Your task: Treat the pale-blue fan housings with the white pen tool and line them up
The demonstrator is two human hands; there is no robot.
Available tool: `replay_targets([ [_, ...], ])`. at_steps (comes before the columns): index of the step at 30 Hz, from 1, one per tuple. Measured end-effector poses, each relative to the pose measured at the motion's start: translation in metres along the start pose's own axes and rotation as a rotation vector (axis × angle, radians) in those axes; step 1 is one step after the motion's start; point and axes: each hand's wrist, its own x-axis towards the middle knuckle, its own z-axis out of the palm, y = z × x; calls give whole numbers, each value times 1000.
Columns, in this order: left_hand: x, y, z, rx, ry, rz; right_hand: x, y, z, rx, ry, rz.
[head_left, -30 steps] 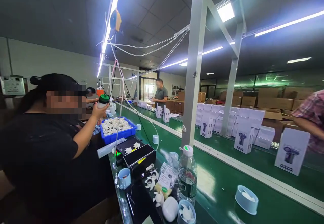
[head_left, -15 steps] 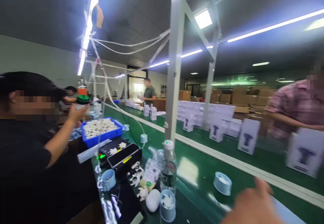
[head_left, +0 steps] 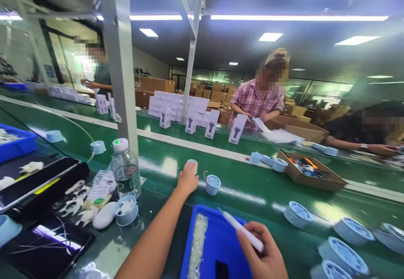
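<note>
My left hand (head_left: 188,179) reaches out over the green belt, its fingers closed on a small light blue round housing (head_left: 192,165), most of which they hide. Just to the right of it stands another light blue housing (head_left: 213,184) with a vented face and a short wire at its side. In my right hand (head_left: 263,251) is a white pen-shaped tool (head_left: 243,230) with a thin tip pointing up and left. Below that tool lies a blue tray (head_left: 221,232) with a strip of small clear pieces (head_left: 198,245) along its left side.
Several light blue housings (head_left: 344,253) sit at the right. A water bottle (head_left: 125,169) stands by a metal post (head_left: 118,60). White boxes (head_left: 237,129) line the far side, near a cardboard tray (head_left: 312,180). A person in a plaid shirt (head_left: 252,98) works opposite.
My view has swung to the right, bringing the blue tray and more housings into sight. A blurred hand showed at the lower right before; now both hands show, the left one on a housing.
</note>
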Motion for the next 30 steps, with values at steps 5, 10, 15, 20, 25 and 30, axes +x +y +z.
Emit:
replay_targets([
  [5,10,-11,1,20,75,-111,-7,-4,4,29,-194,-39],
  [10,22,0,-12,-36,132,-224,-8,-5,8,-8,-323,-68],
  [15,27,20,-30,-183,156,-243,-8,-2,7,-30,-386,-50],
  [20,22,37,-43,-336,151,-225,-7,-1,7,-86,-355,-68],
  [25,16,50,-51,-422,148,-214,-5,-9,1,-274,-197,-238],
  [30,14,58,-51,-456,134,-196,-3,-16,-13,-318,180,-353],
])
